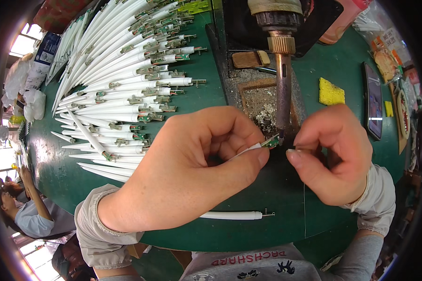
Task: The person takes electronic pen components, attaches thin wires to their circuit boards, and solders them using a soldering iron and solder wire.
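Note:
My left hand point(187, 168) is closed, pinching a white tapered tube between thumb and forefinger; most of the tube is hidden by the hand. From its end pokes a small green circuit board point(273, 142), right at the tip of a soldering iron point(283, 89) that points down from a mount. Just to the right, my right hand point(335, 157) is closed, thumb and fingertip together on a fine solder wire point(305, 210) that hangs below it. Another white tapered tube point(234, 215) with metal pins lies below my left hand.
Many similar white tubes point(112, 70) with circuit boards fan out at the left. Under the iron sits a dirty tray point(241, 96) with solder scraps. A yellow sponge point(331, 91) and a phone point(373, 100) lie at right on the green table point(183, 234). Another person point(33, 210) sits at far left.

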Tool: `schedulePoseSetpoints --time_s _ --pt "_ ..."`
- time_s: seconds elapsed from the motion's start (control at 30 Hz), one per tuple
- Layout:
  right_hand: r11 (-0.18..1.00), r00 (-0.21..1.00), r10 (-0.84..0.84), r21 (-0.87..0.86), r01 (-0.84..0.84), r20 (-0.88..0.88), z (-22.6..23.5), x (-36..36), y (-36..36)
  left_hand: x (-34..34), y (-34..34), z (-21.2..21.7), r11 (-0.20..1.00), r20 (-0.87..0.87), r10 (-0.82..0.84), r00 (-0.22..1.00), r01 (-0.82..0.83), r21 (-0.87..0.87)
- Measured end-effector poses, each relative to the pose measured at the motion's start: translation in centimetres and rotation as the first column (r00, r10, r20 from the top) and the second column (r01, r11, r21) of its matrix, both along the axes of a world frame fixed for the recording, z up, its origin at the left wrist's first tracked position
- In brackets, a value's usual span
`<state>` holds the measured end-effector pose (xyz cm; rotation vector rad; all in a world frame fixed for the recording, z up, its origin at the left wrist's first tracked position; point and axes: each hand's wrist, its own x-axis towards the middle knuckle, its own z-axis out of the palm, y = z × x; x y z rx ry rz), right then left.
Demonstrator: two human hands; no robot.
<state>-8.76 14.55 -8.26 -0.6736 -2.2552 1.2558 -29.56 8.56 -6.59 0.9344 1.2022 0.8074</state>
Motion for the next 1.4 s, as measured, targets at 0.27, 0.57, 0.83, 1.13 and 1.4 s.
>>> schedulePoseSetpoints --time_s 0.27,0.57,0.83,1.13,1.4 --pt "0.771 0.991 0.134 0.631 -0.089 -0.024 -1.4 0.2 0.4 0.2 0.1 1.0 0.985 0.077 -0.063 0.995 0.074 -0.157" --pt "0.835 0.996 0.072 0.550 -0.030 -0.056 -1.3 -0.6 -0.1 0.1 -0.7 0.1 0.988 -0.124 -0.150 0.981 0.151 0.002" --pt "0.977 0.998 0.037 0.207 -0.048 0.056 0.4 -0.2 -0.1 0.1 -0.9 -0.2 0.993 -0.117 -0.112 0.987 0.117 0.031" --pt "0.991 0.992 0.026 -0.136 -0.009 0.124 0.7 -0.4 0.0 0.6 -1.2 -0.4 0.978 -0.284 -0.101 0.953 0.148 0.148" --pt "0.943 0.989 0.035 -0.333 0.015 0.144 0.6 -0.5 0.1 0.7 -1.3 -0.3 0.984 -0.254 -0.129 0.959 0.155 0.086"
